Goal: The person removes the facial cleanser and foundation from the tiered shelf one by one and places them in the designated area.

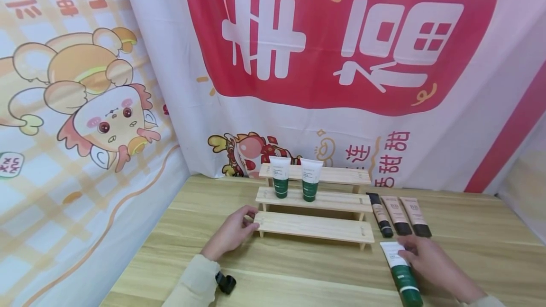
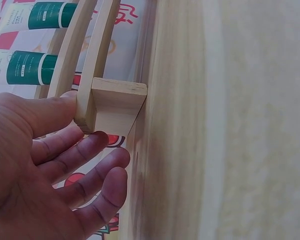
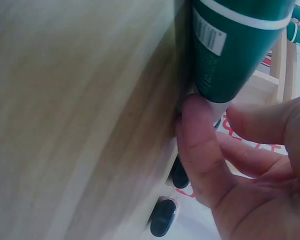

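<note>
My left hand (image 1: 232, 232) pinches the left end of the lowest step of a three-tier wooden display rack (image 1: 313, 227). In the left wrist view its thumb lies on the board's upper side and the other fingers spread below. Two green-and-white squeeze tubes, one left (image 1: 280, 177) and one right (image 1: 311, 180), stand cap down on the middle step. At the right, my right hand (image 1: 432, 262) grips a third green-and-white squeeze tube (image 1: 403, 271) by its white end, between thumb and fingers. Its green cap end points toward me; the right wrist view shows a barcode on its green part (image 3: 235, 55).
Behind my right hand lie a black tube (image 1: 378, 214) and two pink BB cream tubes (image 1: 395, 214) with dark caps, side by side right of the rack. A printed cloth (image 1: 170, 84) hangs behind the wooden table (image 1: 298, 278). A black strap (image 1: 226, 282) sits at my left wrist.
</note>
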A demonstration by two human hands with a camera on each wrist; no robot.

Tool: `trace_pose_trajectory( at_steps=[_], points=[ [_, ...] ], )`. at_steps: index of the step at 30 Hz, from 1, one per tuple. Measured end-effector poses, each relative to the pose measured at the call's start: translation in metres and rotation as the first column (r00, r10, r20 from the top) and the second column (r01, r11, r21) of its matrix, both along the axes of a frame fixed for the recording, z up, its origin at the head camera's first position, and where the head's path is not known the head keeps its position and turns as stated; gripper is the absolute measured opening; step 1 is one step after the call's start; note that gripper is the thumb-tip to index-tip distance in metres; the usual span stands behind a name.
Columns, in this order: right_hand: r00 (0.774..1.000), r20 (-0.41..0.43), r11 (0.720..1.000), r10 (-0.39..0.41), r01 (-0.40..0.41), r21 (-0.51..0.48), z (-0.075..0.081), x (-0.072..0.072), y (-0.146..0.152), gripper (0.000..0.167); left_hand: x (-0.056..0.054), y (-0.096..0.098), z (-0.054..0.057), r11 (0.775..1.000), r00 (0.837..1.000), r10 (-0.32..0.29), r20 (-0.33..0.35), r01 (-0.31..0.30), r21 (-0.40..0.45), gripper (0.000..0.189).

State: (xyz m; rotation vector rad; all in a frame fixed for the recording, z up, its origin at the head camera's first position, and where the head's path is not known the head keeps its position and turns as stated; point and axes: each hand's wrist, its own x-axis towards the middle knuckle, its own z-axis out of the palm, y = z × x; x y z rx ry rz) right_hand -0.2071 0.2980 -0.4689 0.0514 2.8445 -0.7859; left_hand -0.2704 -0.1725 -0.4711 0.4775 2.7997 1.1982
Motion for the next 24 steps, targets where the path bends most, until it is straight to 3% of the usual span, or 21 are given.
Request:
trace_pose_trajectory(
  at_steps=[14, 24],
  points=[
    [1.000, 0.027, 0.999, -0.002, 0.001, 0.046, 0.002, 0.003, -0.001, 0.044, 0.001, 0.001, 0.001, 1.000, 1.000, -0.011, -0.001, 0.011, 0.007, 0.038],
    [0.998, -0.058, 0.999, 0.008, -0.005, 0.052, 0.014, 0.011, -0.004, 0.056, 0.001, 0.000, 0.001, 1.000, 1.000, -0.006, 0.004, 0.006, 0.005, 0.038]
  ],
)
